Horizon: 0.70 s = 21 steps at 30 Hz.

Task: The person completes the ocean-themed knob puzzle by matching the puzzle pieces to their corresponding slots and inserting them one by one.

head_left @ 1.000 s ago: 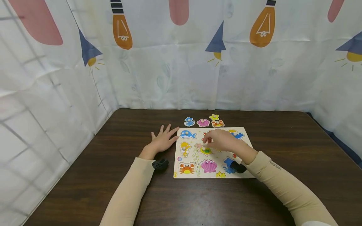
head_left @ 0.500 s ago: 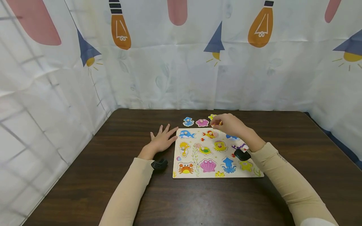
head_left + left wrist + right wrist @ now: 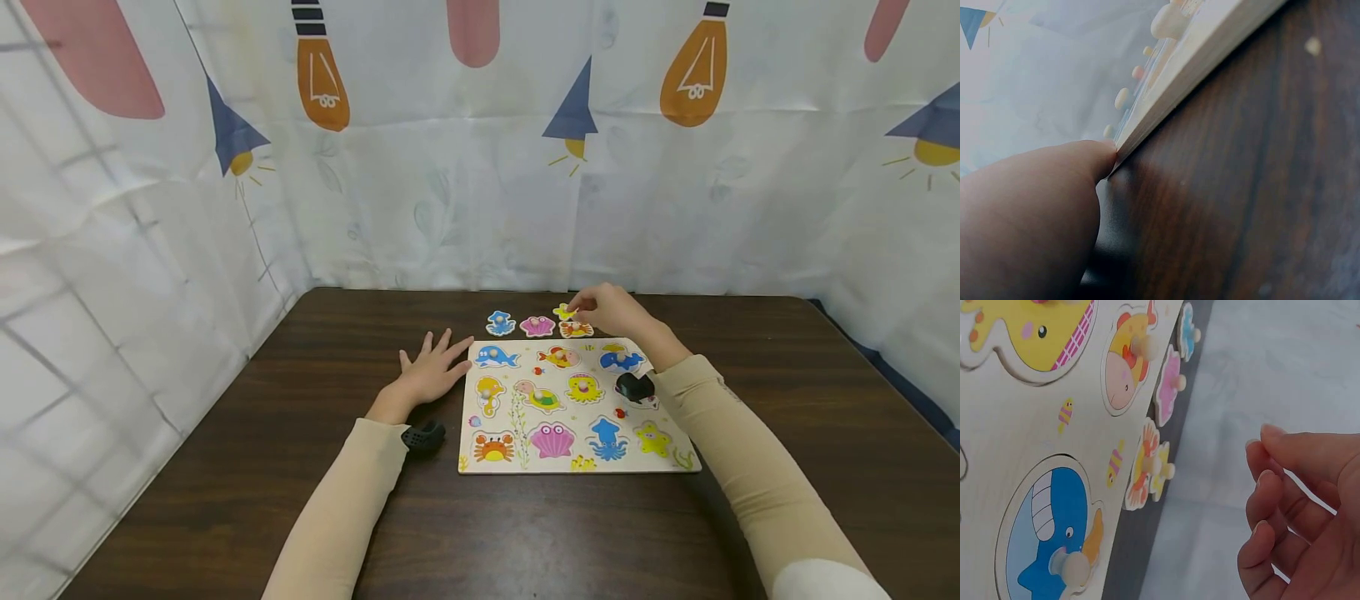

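Observation:
My left hand rests on the table with its fingers spread. Thumb and forefinger touch the left edge of the wooden puzzle board; the left wrist view shows a finger against that edge. My right hand hovers behind the board, nearest to a yellow starfish piece. In the right wrist view its loosely bent fingers hold nothing, apart from the starfish piece. Beside that lies an orange crab piece. A pink shell piece and a blue squid piece lie farther left.
Knobbed pieces sit in the board, among them a whale, a fish and a yellow octopus. The dark wooden table ends at a white patterned curtain behind and at the left.
My right hand has moved from over the turtle piece in the board to the loose crab piece, then on to the starfish piece behind it. The left hand stays in place.

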Motion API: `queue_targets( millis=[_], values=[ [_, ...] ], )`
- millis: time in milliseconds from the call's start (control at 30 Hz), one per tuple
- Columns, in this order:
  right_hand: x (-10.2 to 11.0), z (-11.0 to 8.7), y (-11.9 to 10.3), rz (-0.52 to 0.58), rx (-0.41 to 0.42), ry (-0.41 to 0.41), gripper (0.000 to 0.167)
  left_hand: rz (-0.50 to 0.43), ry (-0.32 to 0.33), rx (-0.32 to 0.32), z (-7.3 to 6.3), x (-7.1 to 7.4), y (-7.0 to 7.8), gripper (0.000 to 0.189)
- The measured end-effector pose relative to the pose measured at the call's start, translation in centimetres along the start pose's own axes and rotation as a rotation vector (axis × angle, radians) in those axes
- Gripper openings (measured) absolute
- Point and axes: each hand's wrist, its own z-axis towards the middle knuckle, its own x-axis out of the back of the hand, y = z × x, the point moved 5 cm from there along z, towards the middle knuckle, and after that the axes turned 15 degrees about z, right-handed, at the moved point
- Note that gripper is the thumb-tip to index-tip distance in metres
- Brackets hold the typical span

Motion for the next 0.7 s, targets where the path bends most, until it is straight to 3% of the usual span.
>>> queue_targets(
  millis=[433,700],
  values=[
    [-0.9,2.2,3.4,0.053,-0.135,-0.052,0.017,-0.004,-0.005,-0.004,0.0,-0.1,0.1,0.061],
    [-1.1,2.9,4.4,0.084,-0.2,-0.039,0.014,0.007,-0.006,0.0,0.0,-0.1,0.0,0.061]
  ],
)
